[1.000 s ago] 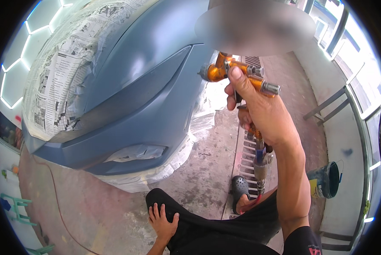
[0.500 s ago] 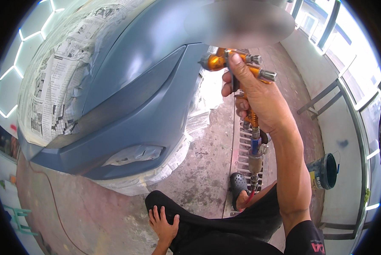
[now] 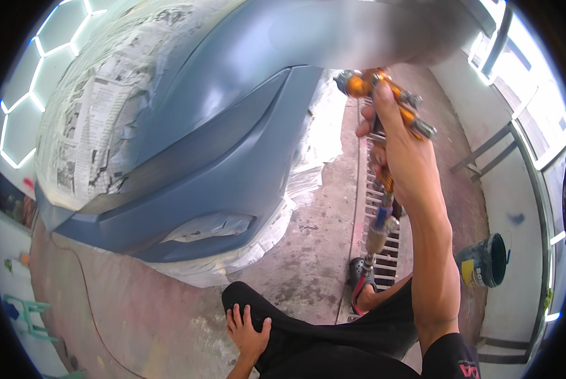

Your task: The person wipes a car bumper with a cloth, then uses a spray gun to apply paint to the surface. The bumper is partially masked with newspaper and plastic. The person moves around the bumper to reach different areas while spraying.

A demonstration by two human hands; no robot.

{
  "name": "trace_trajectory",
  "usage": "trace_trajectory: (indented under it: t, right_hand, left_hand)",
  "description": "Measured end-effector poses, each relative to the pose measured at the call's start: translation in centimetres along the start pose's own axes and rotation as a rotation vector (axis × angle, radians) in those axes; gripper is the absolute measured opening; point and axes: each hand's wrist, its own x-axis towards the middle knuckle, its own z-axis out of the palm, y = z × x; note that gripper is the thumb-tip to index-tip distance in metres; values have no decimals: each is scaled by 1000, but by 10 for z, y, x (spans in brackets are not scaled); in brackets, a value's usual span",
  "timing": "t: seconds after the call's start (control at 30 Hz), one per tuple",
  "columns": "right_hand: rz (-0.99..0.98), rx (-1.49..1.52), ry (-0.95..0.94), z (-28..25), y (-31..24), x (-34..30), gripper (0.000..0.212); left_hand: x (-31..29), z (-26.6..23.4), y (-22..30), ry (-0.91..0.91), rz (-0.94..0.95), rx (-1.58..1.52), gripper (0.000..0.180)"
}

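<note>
My right hand (image 3: 402,142) is wrapped round an orange spray gun (image 3: 360,85), its nozzle pointing left toward a grey-blue car bumper (image 3: 188,196). A filter-like fitting (image 3: 378,235) and a red hose (image 3: 361,294) hang below its handle. Whatever is above the gun is hidden by a smeared grey-brown patch. Fingers apart, my left hand (image 3: 249,331) lies flat on my left knee and holds nothing. Newspaper and pale masking sheet (image 3: 103,126) cover the bodywork on the left and trail beneath the bumper. Crumpled masking covers the lower bumper opening (image 3: 210,227).
A metal floor grate (image 3: 389,249) runs beside my right foot in a grey clog (image 3: 361,273). At the right, a dark bucket (image 3: 490,260) stands by the wall, near a metal frame (image 3: 532,177). A thin hose (image 3: 84,287) and green stool (image 3: 30,316) are at the left.
My right hand and the spray gun have moved right and slightly down in the picture, drawing away from the bumper's edge. The whole view has shifted a little. My left hand stays on the knee.
</note>
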Motion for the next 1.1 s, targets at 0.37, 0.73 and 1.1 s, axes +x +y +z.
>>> trace_trajectory:
  t: [0.37,0.73,1.1]
  right_hand:
    - [72,133,-215,24,4,-53,52]
    - [90,172,-534,31,-1,-89,50]
    - [54,136,-43,17,6,-64,55]
  left_hand:
    - [-2,-6,0,-13,-33,-17,80]
    - [-4,-7,0,6,-14,-31,79]
    - [-9,-2,-10,59,6,-30,78]
